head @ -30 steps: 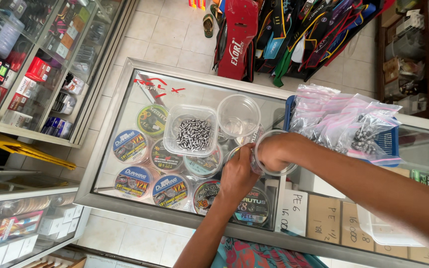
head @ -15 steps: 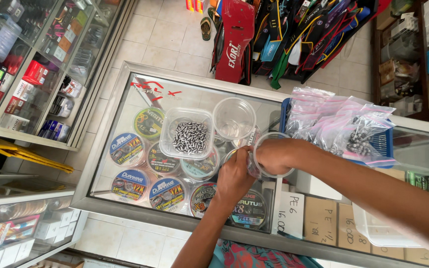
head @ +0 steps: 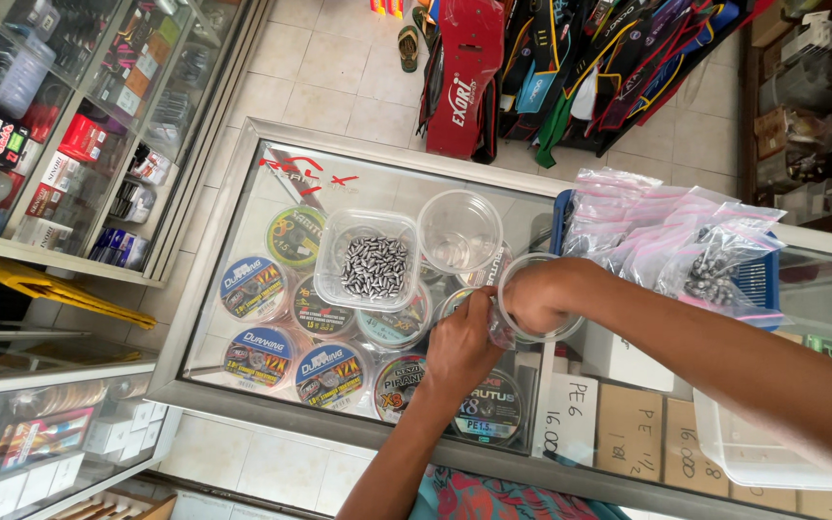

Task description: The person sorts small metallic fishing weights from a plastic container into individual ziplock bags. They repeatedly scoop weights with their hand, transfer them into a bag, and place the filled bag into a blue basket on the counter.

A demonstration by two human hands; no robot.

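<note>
Clear plastic, a small bag (head: pixel 501 330) sits pinched between both hands on the glass counter (head: pixel 243 207), at the rim of a round clear tub (head: pixel 537 299). The left hand (head: pixel 464 349) reaches up from below, fingers closed on the bag; the right hand (head: pixel 543 294), arm crossing from the right, curls over the tub, also gripping it. Compared with 0.5 s earlier, both hands hold nearly the same place, beside the square tub of 1 heap of grey sinkers (head: pixel 375 266).

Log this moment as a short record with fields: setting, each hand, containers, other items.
setting: glass counter top over round line spools
left hand: pinches a small clear bag
right hand: inside a round clear tub
containers: square clear tub of small grey weights; empty round cup
other: pile of zip bags on a blue tray
</note>
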